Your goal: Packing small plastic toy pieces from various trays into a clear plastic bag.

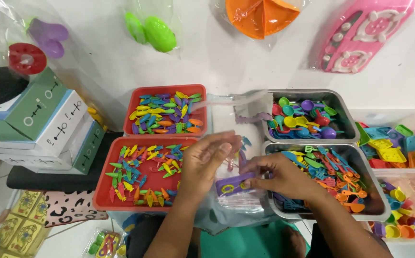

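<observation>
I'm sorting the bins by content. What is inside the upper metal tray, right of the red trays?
The upper metal tray holds small toy spoons in purple, green, yellow, blue and red. A clear plastic bag overlaps its left rim, so that corner and the tray bottom beneath the pile cannot be seen.

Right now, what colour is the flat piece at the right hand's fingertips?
Purple with yellow rings: the flat piece at the right hand, head view.

Packages around your fingers

Your fingers [217,153] pinch a clear plastic bag [238,143] holding a purple toy; stacked green, white and blue cardboard boxes [49,126] stand well to their left; bagged toys lie beyond.
</observation>
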